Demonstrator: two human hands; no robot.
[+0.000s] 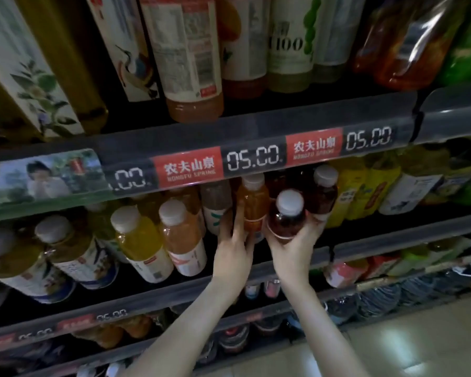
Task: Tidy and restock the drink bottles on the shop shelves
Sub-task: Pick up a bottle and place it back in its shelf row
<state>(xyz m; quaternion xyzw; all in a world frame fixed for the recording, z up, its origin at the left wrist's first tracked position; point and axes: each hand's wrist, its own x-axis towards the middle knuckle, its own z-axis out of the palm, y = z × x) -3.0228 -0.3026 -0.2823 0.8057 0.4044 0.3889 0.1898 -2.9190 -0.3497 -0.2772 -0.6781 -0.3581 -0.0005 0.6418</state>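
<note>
Both my hands reach into the middle shelf, under the price rail (256, 159). My left hand (233, 248) holds an orange drink bottle (253, 202) with a white cap, fingers wrapped up its left side. My right hand (291, 250) grips a dark red drink bottle (286, 216) with a white cap from below, tilted toward me. Just behind it stands another dark red bottle (324, 191), touched by my right fingertips. A brownish bottle (215, 205) stands left of the orange one.
Left on the same shelf stand a yellow juice bottle (139, 238), a peach bottle (182, 238) and tea bottles (74, 251). Yellow-labelled bottles (365, 191) fill the right. Tall bottles line the shelf above; lower shelves hold more drinks. Pale floor (419, 336) lies at the bottom right.
</note>
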